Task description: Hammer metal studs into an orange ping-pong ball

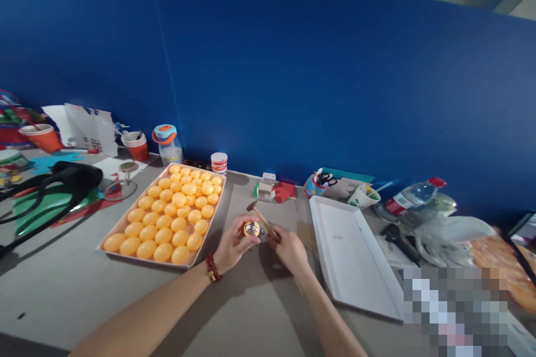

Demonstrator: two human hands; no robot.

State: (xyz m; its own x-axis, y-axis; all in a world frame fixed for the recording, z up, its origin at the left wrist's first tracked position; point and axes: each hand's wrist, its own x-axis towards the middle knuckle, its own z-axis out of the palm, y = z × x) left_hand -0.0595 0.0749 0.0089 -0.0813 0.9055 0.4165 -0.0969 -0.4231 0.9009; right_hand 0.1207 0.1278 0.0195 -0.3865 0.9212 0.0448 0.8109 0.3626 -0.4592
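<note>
Near the middle of the table, my left hand (237, 244) is closed around a small round thing with a shiny silvery centre and an orange rim (252, 228). My right hand (290, 248) grips a wooden-handled brush (263, 217), its dark head pointing up and left just above that round thing. Whether the brush touches it, I cannot tell. Left of my hands lies a shallow white box (193, 254) filled with rows of orange balls (163, 235). One spot among the rows on its right side looks bare.
A white tray (352, 256) lies right of my hands. Behind stand a pen cup (315, 185), a small white tub (219, 163) and a blue-lidded jar (167, 145). A plastic bottle (414, 198) is at right, a black strapped object (77, 178) at left. A blue partition (293, 67) closes the back.
</note>
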